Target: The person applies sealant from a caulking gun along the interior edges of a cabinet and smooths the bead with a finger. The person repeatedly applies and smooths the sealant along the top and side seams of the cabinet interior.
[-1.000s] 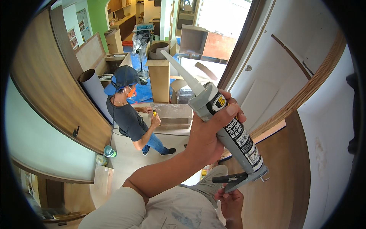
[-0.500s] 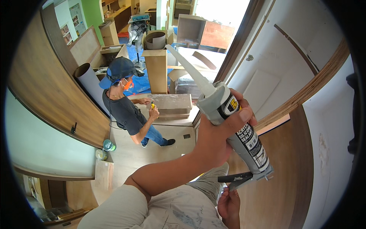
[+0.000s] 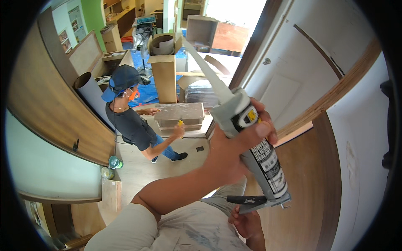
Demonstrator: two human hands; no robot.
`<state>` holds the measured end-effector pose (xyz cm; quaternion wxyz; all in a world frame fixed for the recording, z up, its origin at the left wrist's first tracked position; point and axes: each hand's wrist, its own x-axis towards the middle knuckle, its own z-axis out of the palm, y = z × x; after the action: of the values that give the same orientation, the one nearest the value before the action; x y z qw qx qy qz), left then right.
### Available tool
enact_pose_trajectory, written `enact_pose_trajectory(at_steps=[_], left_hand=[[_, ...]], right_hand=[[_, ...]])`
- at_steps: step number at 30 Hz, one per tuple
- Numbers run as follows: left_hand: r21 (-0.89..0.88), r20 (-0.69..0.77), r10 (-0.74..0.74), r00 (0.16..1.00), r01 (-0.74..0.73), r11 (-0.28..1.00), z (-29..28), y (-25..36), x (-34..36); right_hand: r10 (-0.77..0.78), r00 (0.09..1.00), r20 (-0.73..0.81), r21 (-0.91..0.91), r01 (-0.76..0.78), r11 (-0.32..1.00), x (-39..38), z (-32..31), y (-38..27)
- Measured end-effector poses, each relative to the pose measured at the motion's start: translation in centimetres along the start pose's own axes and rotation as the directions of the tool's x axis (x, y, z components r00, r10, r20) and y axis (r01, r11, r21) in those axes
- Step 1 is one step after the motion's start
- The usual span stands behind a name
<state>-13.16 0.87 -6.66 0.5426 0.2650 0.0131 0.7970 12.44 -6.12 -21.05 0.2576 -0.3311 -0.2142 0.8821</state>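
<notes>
My left hand [image 3: 230, 152] is wrapped round a grey sealant cartridge [image 3: 268, 175], thumb across its label. The cartridge is tilted, and its long pale nozzle [image 3: 205, 69] points up and to the left. At its lower end sits a caulking gun [image 3: 251, 202] with a dark handle and a grey metal end. Below that, my right hand [image 3: 248, 226] has its fingers curled against the gun's metal part. Part of the right hand's grip is hidden.
A co-worker in a cap [image 3: 130, 121] stands ahead on the left, a small yellow tool in one hand, beside a wooden box [image 3: 178, 112]. A white door [image 3: 289, 75] and curved wooden frame are on the right. Small tubs [image 3: 115, 162] stand at left.
The cartridge and caulking gun have shifted slightly left and down with both my hands. The view has swung a little. The co-worker's hand with the yellow tool has moved away from the other hand.
</notes>
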Motion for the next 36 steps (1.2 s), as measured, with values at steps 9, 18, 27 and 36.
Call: enact_pose_trajectory(at_steps=[9,18,27,36], left_hand=[[-0.173,-0.026,0.053,0.998,-0.056,0.983,-3.6,4.0,2.7],[-0.418,0.097,0.035,0.995,0.009,0.908,-5.8,4.7,6.0],[-0.398,0.082,0.014,0.997,0.019,0.917,-6.4,3.0,7.7],[-0.388,0.122,0.035,0.992,0.015,0.922,-4.4,2.5,8.0]], right_hand=[[-0.090,0.974,0.209,-0.425,0.173,0.888,1.7,2.1,-2.9],[-0.162,0.949,0.269,-0.267,0.235,0.934,1.5,4.9,-5.5],[-0.260,0.918,0.298,-0.264,0.341,0.902,0.2,4.2,-6.3],[-0.320,0.914,0.248,-0.304,0.387,0.871,0.2,4.0,-6.7]])
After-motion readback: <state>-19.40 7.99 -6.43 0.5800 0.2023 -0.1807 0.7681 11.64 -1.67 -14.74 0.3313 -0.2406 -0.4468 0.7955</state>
